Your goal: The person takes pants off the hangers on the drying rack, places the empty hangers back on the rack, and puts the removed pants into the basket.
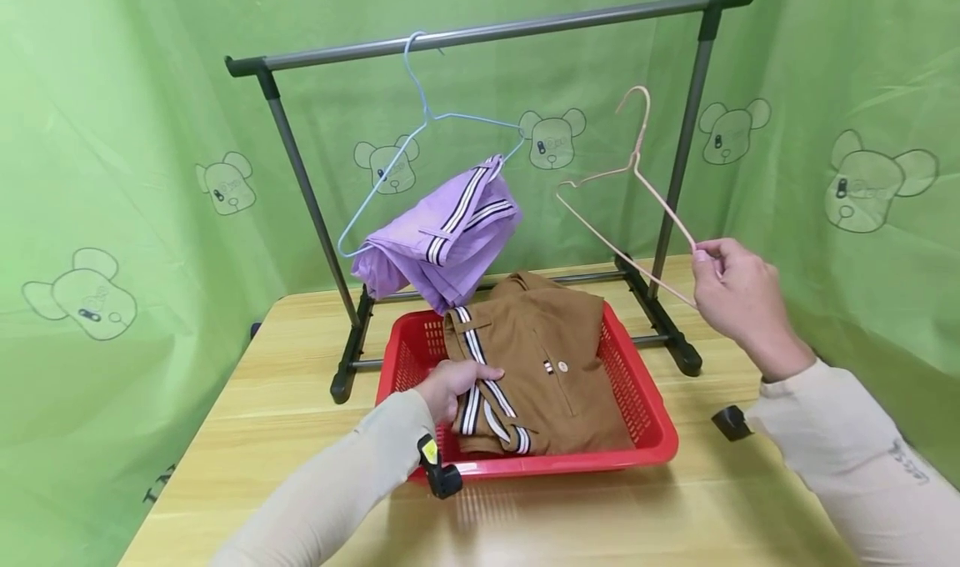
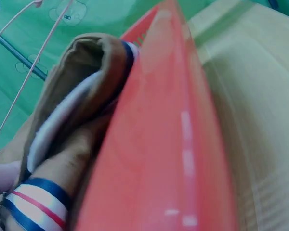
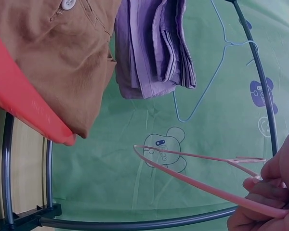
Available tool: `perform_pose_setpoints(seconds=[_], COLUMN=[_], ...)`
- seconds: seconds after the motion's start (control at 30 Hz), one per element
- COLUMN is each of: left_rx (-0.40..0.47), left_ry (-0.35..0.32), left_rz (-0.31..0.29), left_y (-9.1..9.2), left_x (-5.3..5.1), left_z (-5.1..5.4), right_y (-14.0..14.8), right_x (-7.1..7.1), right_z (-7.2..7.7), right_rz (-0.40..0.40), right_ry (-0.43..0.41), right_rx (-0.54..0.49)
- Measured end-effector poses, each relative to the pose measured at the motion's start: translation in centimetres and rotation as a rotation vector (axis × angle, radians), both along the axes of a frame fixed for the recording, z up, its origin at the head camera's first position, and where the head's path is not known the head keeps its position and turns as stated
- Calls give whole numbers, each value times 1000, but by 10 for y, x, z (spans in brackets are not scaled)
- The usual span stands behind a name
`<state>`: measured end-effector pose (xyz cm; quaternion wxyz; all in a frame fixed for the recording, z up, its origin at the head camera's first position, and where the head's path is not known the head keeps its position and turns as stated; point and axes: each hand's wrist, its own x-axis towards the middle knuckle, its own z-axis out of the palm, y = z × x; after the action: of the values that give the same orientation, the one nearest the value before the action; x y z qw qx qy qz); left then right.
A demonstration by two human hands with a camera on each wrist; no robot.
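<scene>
Folded brown trousers (image 1: 547,358) with a striped waistband lie in a red basket (image 1: 660,442). My left hand (image 1: 450,382) grips their waistband edge, thumb on top and the other fingers hidden. In the left wrist view the trousers' waist opening (image 2: 62,110) shows beside the basket wall (image 2: 149,144). My right hand (image 1: 738,288) pinches the lower right corner of a pink hanger (image 1: 637,163), which carries no garment. The hanger is upright, hook upward, to the right of the basket. In the right wrist view my fingers (image 3: 265,197) curl round the pink wire.
A grey metal rack (image 1: 510,29) stands on the wooden table (image 1: 285,367) behind the basket. From its bar hangs a blue hanger (image 1: 420,92) with folded purple trousers (image 1: 450,233) over it. Green fabric printed with bear heads surrounds the table.
</scene>
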<state>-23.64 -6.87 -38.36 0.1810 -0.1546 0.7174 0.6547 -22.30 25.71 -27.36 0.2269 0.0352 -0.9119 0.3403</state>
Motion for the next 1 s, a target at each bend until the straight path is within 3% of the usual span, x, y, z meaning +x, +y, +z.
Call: perform_pose_setpoints(seconds=[0.3, 0.47, 0.6, 1.0], left_rx=[-150, -231, -246, -305], left_ry=[19, 56, 69, 10], left_rz=[-35, 14, 44, 4], left_y=[-2, -1, -1, -6], left_x=[-4, -12, -21, -37], left_z=[4, 11, 15, 2], right_y=[1, 1, 1, -1], right_x=[-1, -1, -1, -4], right_z=[0, 1, 0, 0], right_rz=[-4, -5, -5, 13], right_ry=[5, -2, -6, 17], right_rx=[8, 9, 14, 4])
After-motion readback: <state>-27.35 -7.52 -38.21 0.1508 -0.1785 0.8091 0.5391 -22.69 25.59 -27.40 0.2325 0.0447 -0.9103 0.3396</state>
